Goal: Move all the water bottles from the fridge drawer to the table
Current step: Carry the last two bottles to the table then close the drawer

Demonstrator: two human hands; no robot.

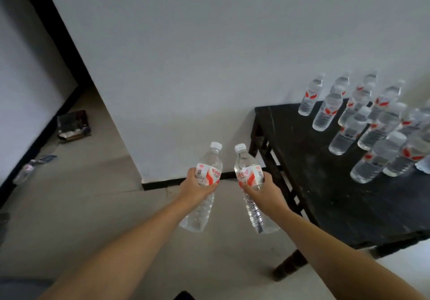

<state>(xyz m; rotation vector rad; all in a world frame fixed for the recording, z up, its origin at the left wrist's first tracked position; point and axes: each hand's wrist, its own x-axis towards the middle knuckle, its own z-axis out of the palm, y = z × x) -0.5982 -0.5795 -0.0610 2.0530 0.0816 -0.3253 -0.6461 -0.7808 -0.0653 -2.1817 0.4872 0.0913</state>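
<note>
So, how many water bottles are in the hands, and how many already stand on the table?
Bottles in hands: 2, left bottle in the left hand, right bottle in the right hand
Standing bottles on the black table: at least 11; they overlap and blur
Total: at least 13

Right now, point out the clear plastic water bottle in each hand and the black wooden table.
Left-hand clear bottle (208, 173): head view, label.
Right-hand clear bottle (250, 174): head view, label.
Black wooden table (309, 160): head view, bare top.
</note>
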